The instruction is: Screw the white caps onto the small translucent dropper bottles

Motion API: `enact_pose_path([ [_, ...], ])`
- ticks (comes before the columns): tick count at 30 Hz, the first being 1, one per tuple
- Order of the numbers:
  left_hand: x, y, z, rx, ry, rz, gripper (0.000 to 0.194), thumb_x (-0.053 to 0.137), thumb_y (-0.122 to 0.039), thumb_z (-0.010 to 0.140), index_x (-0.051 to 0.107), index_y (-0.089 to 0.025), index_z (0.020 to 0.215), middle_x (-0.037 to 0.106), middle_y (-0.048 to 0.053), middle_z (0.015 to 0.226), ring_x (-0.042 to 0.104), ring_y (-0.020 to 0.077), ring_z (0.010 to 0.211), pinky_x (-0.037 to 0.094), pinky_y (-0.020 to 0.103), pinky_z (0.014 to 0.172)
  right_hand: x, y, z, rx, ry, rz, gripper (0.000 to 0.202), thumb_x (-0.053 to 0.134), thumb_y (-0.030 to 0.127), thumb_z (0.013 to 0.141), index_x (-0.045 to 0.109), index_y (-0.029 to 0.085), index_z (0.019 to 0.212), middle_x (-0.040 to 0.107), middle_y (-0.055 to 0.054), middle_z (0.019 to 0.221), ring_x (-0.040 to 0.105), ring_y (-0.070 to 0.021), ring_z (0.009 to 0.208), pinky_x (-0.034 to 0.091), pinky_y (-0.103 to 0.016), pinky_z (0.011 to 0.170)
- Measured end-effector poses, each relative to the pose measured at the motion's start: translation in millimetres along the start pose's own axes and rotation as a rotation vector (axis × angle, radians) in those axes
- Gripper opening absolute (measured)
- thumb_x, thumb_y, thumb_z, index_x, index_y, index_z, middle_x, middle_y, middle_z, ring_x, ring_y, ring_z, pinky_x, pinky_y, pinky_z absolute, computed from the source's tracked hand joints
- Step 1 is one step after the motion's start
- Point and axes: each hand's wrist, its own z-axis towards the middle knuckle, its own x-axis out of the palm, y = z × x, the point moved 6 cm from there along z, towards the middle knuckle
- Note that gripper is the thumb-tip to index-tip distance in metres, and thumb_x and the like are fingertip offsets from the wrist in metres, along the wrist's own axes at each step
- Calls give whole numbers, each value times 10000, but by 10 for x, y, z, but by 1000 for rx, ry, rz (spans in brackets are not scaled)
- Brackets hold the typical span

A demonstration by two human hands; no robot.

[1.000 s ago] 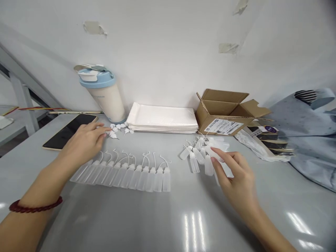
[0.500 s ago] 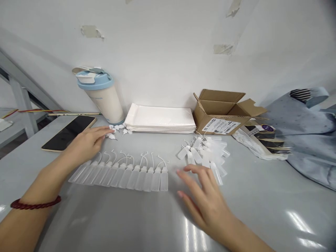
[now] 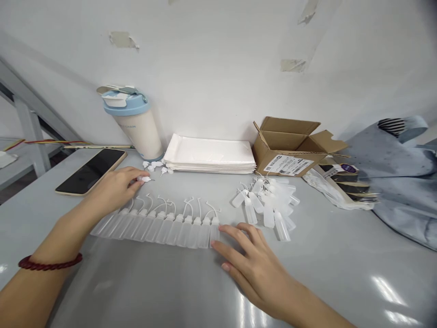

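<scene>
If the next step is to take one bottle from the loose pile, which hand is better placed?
Right, I would judge. The right hand is open at the row's right end, close to the pile. The left hand is beyond the row, at the white tips.

Small translucent bottles (image 3: 170, 230) in a slanting row, stoppers open, white nozzle tips (image 3: 153, 164) clustered behind

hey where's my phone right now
In the head view, your phone lies flat on the left side of the table, just left of the tumbler and beyond your left forearm.
</scene>
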Motion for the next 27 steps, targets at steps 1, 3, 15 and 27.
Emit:
enact_pose_path([
  [1, -10, -19, -4, -6, 8, 3, 401, 325, -247, 962, 627, -63, 1152, 654, 132, 1188, 613, 281, 1025, 435, 364, 915, 3, -4, -3, 8, 2, 7, 314, 453, 161, 964, 542, 196, 1263, 504, -138, 1307, 427, -317, 1081, 466, -508, 877],
  [3, -18, -33, -3, -28, 22, 12, 394, 333, -262, 954, 628, -62, 1121, 665, 128, 1133, 612, 279, 1003, 434, 351, 900, 9, -16, -9, 28, 6, 28, 304, 461, 165, 961, 541, 197, 1253, 498, -148, 1272, 425, -316, 1078, 462, -510, 873],
  [15, -30, -39, -17, -61, 47, 41, 346, 384, -290, 928, 618, -80, 1072, 654, 134, 1080, 608, 285, 992, 425, 337, 878, 39, -58, -3, 102, -64, 37, 175, 436, 144, 951, 608, 178, 961, 481, -74, 873, 452, -212, 792, 431, -353, 682],
  [27, 107, 139, 67, -81, 66, 70, 248, 585, -304, 934, 607, -136, 1115, 630, 80, 1139, 625, 237, 1011, 521, 442, 865, 49, -129, 25, 129, -107, 21, 198, 444, 151, 963, 613, 195, 1057, 495, -35, 789, 477, -183, 718, 394, -323, 669],
])
